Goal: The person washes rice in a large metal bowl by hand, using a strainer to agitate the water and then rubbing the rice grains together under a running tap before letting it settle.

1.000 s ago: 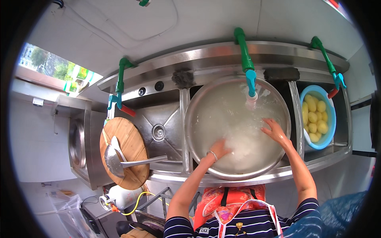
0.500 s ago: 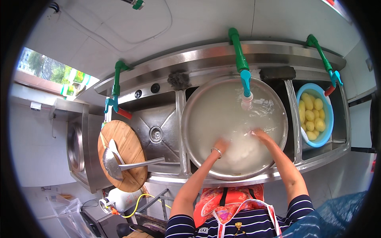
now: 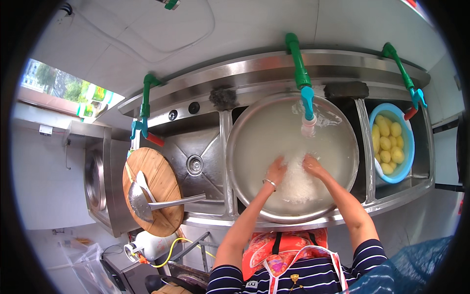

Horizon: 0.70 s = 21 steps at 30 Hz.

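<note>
A wide round metal basin (image 3: 235,188) of cloudy water fills the middle of the sink. White grains that look like rice (image 3: 296,183) are heaped in it, partly showing at the surface. On the heap's left side is my left hand (image 3: 276,170), fingers stretched out into the water and a silver bangle at the wrist. My right hand (image 3: 312,165) is opposite, its fingers dipped in at the heap's far right edge. Both hands look open, with fingertips partly hidden by the murky water. Above the basin's far side hangs a tap with a turquoise handle (image 3: 307,100).
To the right, a blue tub (image 3: 412,152) holds several peeled potatoes (image 3: 386,143). At left, a skimmer (image 3: 139,201) and a white spoon-like utensil (image 3: 143,183) lie on a round wooden board (image 3: 161,169), beside a sink bowl (image 3: 210,147). Dark scrubbers (image 3: 223,98) rest on the back ledge.
My hands have moved slightly away from me and lifted, so more of the fingers shows. The white grains now show more plainly between them. The view has shifted slightly.
</note>
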{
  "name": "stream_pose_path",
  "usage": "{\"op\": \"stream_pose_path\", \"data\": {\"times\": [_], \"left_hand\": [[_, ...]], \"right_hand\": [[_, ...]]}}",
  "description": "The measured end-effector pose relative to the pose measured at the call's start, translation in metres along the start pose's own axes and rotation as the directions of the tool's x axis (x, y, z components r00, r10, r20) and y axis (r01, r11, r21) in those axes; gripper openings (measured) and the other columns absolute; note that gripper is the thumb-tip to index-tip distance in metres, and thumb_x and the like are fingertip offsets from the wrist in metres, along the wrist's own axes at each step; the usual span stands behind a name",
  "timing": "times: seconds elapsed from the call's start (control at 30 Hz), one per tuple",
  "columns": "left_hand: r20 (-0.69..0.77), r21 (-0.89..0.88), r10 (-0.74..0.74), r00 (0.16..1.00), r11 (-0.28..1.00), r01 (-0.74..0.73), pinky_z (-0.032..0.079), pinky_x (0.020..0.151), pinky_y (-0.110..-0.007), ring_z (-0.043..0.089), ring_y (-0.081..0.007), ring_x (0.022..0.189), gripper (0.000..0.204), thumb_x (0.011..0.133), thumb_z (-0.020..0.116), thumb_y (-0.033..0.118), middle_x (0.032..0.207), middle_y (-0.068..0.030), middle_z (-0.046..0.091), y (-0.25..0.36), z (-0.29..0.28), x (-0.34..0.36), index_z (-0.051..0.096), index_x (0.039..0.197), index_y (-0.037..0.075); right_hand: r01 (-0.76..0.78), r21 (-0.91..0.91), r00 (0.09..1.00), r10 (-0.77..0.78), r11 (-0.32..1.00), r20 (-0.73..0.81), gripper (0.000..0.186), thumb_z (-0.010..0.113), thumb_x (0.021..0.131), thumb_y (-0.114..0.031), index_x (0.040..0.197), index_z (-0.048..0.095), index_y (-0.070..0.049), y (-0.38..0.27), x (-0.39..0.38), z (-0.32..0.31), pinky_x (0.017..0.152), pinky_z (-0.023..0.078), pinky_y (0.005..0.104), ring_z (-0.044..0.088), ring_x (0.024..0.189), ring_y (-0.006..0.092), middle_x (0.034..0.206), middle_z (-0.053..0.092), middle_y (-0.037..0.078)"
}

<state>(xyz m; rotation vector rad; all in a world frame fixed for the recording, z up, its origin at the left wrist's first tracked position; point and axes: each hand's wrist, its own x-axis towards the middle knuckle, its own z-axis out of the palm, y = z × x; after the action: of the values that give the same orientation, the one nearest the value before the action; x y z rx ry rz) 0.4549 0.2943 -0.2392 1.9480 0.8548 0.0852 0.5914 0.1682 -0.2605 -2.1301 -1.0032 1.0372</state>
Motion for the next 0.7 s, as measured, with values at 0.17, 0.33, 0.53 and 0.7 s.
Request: {"op": "stream_pose_path", "data": {"times": [0.17, 0.33, 0.53, 0.7], "left_hand": [[0.017, 0.070, 0.154, 0.988, 0.985, -0.155, 0.034, 0.085, -0.035, 0.042, -0.0307, 0.099, 0.048, 0.070, 0.057, 0.021, 0.105, -0.0159, 0.045, 0.004, -0.049, -0.017, 0.039, 0.111, 0.004], [0.075, 0.313, 0.100, 0.992, 0.942, -0.119, 0.032, 0.086, -0.037, 0.038, -0.0337, 0.102, 0.060, 0.068, 0.059, 0.026, 0.111, -0.0209, 0.038, 0.007, -0.076, -0.040, 0.032, 0.115, -0.001], [0.178, 0.456, -0.159, 0.971, 0.888, 0.062, 0.032, 0.087, -0.038, 0.037, -0.0366, 0.104, 0.072, 0.064, 0.060, 0.034, 0.111, -0.0279, 0.036, -0.005, -0.072, -0.045, 0.028, 0.116, -0.004], [0.472, 0.402, -0.437, 0.765, 0.880, 0.255, 0.031, 0.089, -0.034, 0.033, -0.0317, 0.112, 0.071, 0.064, 0.058, 0.042, 0.119, -0.0270, 0.032, -0.001, -0.067, -0.025, 0.036, 0.112, -0.007]], "right_hand": [[0.173, -0.052, 0.937, -0.181, 0.983, -0.297, 0.030, 0.055, 0.067, -0.012, 0.095, 0.049, -0.004, -0.041, -0.022, -0.047, 0.070, 0.039, 0.0383, 0.048, 0.080, 0.0325, 0.095, 0.047, 0.018], [0.112, -0.288, 0.916, -0.211, 0.951, -0.341, 0.042, 0.058, 0.065, -0.018, 0.101, 0.044, -0.002, -0.057, -0.005, -0.068, 0.070, 0.041, 0.0403, 0.049, 0.085, 0.0348, 0.100, 0.047, 0.021], [-0.132, -0.174, 0.990, 0.122, 0.976, -0.067, 0.046, 0.053, 0.069, -0.029, 0.105, 0.043, -0.002, -0.015, 0.048, -0.035, 0.076, 0.040, 0.0404, 0.048, 0.090, 0.0358, 0.099, 0.049, 0.023], [-0.179, -0.287, 0.964, 0.226, 0.941, 0.140, 0.040, 0.039, 0.078, -0.032, 0.103, 0.046, -0.001, -0.006, 0.050, -0.026, 0.080, 0.037, 0.0387, 0.047, 0.095, 0.0317, 0.105, 0.048, 0.019]]}}
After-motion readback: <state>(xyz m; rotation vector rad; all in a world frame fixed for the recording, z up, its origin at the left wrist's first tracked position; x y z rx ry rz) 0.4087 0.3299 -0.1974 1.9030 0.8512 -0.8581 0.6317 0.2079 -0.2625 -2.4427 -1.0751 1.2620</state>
